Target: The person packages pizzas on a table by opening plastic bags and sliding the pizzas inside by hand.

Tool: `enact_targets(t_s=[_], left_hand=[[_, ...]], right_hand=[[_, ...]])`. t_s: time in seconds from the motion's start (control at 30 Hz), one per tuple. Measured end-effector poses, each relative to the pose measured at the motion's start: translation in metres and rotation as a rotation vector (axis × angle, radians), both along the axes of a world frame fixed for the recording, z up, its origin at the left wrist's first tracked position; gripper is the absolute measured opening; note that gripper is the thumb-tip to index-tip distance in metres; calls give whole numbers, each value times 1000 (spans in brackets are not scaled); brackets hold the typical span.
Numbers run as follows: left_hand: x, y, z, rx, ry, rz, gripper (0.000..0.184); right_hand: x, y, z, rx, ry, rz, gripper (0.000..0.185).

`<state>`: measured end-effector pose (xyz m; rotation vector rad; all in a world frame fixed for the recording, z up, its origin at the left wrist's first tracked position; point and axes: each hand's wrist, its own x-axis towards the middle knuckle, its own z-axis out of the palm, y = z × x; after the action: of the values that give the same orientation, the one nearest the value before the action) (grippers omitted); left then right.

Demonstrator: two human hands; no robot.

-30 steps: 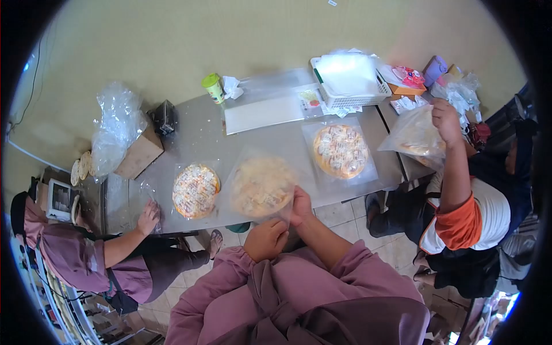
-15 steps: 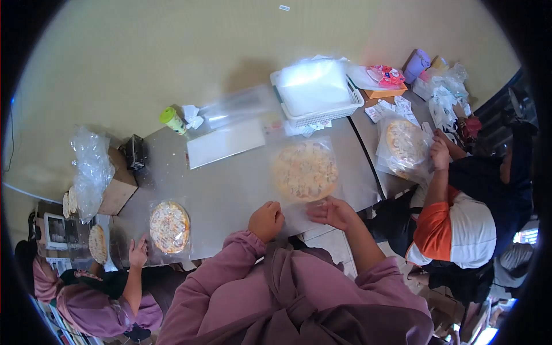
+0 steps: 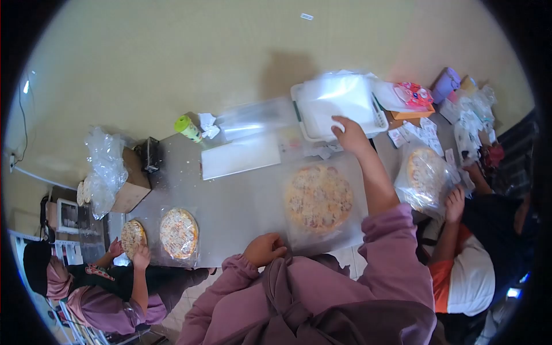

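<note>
A round topped pizza (image 3: 319, 197) lies inside a clear plastic bag on the table in front of me. My left hand (image 3: 265, 249) rests at the table's near edge, beside the bag's lower left corner, curled into a loose fist with nothing visible in it. Stretched forward past the pizza, my right hand (image 3: 348, 133) is over the near side of a white plastic basket (image 3: 374, 127). Its fingers are extended and apart. A stack of clear plastic bags (image 3: 335, 95) fills the basket; whether my fingertips touch them I cannot tell.
A white board (image 3: 240, 157), clear plastic sheets (image 3: 256, 119) and a green cup (image 3: 188, 128) stand along the back. At left a co-worker handles a pizza (image 3: 134, 238) beside a bagged pizza (image 3: 179, 233). At right another person's hand (image 3: 455, 202) touches a bagged pizza (image 3: 426, 173).
My right hand has left the pizza bag's near edge and reached forward to the basket. My left hand stays curled. The left co-worker now has both hands at a pizza on the table's edge.
</note>
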<state>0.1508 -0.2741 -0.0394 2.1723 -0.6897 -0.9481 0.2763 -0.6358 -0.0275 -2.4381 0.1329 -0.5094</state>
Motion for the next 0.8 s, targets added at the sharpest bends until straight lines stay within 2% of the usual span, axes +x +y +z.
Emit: enact_targets(t_s=[0.03,0.07,0.1,0.13,0.2,0.27,0.33,0.47,0.53,0.6,0.67,0.73,0.77,0.8], left_hand=[[0,8,2,1,40,99,21],[-1,17,4,8,34,120,21],[-3,26,8,-8,73,249,21],[-5,37,10,-27,110,379,20],[-13,60,5,-46,46,453,19],[-24,80,-6,-68,-8,528,19],[-36,97,-16,-130,76,674,19],[-48,116,-18,-182,108,739,17],[-52,124,-21,-379,245,824,16],[-50,129,-14,-441,290,846,22],[-43,133,-4,-507,327,861,29],[-38,139,8,-735,321,821,61],[-37,145,14,-747,311,826,61],[-36,150,19,-804,276,876,74]], right_hand=[[20,-2,-18,9,-6,19,32],[38,-4,-35,-147,106,-83,31],[49,-4,-43,-305,214,-184,30],[54,-2,-43,-301,206,-161,30],[59,1,-40,-275,629,-229,25],[58,3,-34,-290,608,-223,24],[49,6,-30,-303,589,-229,23],[42,27,0,-267,392,-260,18],[27,55,27,-250,296,-257,17],[5,96,56,-69,135,25,17],[-23,141,71,5,155,300,17],[-55,188,87,131,289,607,17],[-73,210,95,190,344,774,16],[-88,228,104,246,402,939,16]])
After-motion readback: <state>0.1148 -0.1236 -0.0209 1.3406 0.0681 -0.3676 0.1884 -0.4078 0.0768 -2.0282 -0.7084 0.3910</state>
